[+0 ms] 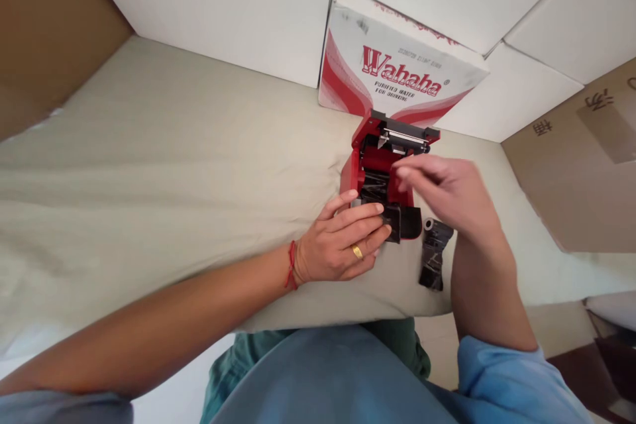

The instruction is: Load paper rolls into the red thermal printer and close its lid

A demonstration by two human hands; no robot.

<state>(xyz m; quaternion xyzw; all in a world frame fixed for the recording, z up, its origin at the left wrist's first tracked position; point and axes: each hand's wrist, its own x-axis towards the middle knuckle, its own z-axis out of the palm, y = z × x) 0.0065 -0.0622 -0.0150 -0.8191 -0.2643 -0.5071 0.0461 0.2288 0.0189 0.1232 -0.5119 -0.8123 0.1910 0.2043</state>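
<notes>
Left fingers [358, 214] touch a boxy red device [349, 173] holding glossy, crinkled black film [376, 183].

We look thru 1 head-worn cam, fwd & steeply down, from above our blue top [338, 377] at the near edge; close range, left hand [342, 245] abt mid-view, right hand [454, 195] to its right, wide angle taking in the Wahaha box [397, 69] far side & brown carton [586, 152] far right

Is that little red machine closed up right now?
No, the red machine stands open, with shiny black material showing inside it.
</notes>
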